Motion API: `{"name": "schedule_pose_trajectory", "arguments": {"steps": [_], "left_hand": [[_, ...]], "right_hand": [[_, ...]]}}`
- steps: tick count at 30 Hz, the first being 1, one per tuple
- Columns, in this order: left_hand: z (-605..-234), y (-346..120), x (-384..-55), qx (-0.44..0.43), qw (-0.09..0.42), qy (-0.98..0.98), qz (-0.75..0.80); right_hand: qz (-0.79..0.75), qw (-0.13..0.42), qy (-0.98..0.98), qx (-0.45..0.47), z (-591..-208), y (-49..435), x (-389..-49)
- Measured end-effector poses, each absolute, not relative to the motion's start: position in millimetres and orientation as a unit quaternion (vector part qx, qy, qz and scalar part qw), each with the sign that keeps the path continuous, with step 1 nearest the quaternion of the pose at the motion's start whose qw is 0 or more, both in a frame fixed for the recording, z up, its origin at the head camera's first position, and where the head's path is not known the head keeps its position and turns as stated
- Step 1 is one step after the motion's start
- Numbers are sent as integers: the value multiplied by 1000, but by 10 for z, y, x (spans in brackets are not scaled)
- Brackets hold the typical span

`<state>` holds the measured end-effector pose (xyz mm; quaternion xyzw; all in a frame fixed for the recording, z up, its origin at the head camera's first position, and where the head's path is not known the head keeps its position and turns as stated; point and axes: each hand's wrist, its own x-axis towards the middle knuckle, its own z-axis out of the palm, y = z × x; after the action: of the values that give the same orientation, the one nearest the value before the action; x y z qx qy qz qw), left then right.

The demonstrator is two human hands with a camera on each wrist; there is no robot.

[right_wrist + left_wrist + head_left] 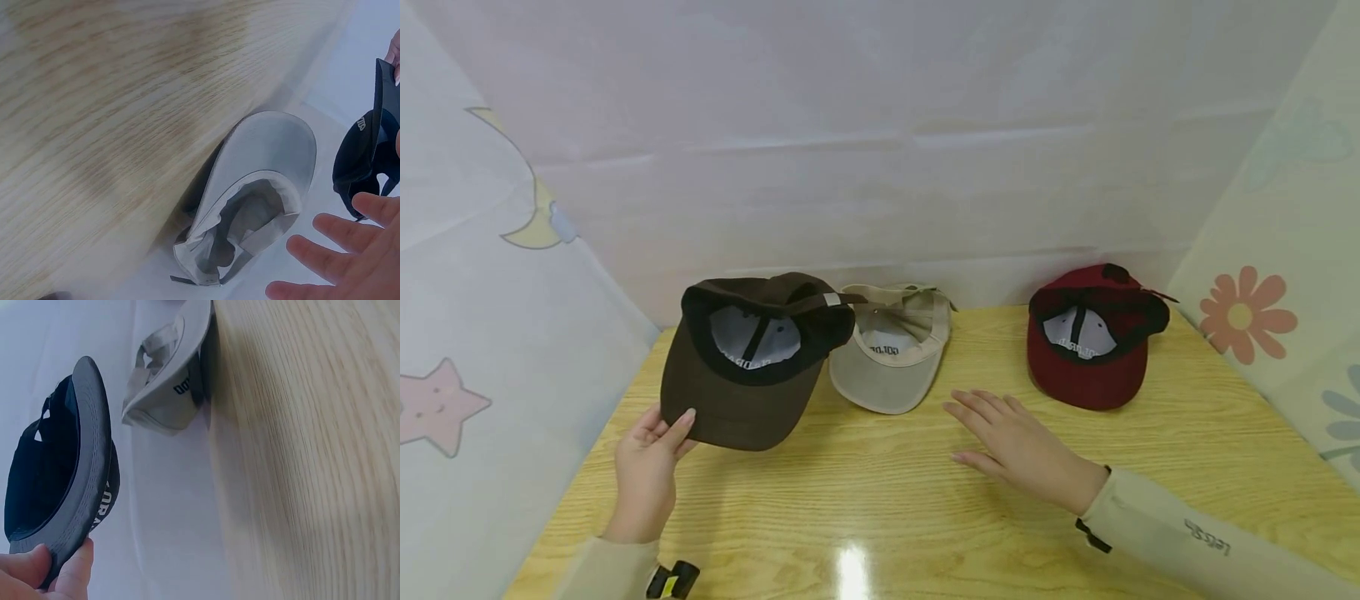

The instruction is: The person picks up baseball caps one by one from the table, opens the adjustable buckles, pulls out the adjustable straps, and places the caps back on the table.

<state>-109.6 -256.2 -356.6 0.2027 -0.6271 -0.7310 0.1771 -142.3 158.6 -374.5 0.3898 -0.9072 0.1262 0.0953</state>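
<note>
My left hand (651, 467) pinches the brim of a dark brown baseball cap (741, 417) between thumb and fingers. The cap is upside down, its inside showing, and in the left wrist view it hangs above table height. Just right of it a beige cap (887, 387) lies upside down on the table, partly overlapped by the brown one in the head view. My right hand (1022, 450) hovers over the table with fingers extended, holding nothing, between the beige cap and a dark red cap (1086, 379). The red cap also lies upside down, brim toward me.
The wooden table (865, 475) ends at a pale cloth backdrop (880, 167) behind the caps. Cloth sides with a printed moon (538, 212), a star and flowers (1240, 317) stand to the left and right.
</note>
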Motion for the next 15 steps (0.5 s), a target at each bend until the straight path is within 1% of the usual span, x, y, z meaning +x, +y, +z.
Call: {"name": "schedule_pose_trajectory", "arguments": {"steps": [5,10,15], "left_hand": [[-3570,-2494,-1066,185,168,-636,-730],[-3584,-2460,-1038,167,154,-651,-725],[-3594,-2436,-1019,169,155,-640,-733]], "right_hand": [[148,95,-900,398,-3752,1559,-1447],[168,78,-899,398,-3745,1518,-1469],[187,57,-899,391,-3723,1467,-1485]]}}
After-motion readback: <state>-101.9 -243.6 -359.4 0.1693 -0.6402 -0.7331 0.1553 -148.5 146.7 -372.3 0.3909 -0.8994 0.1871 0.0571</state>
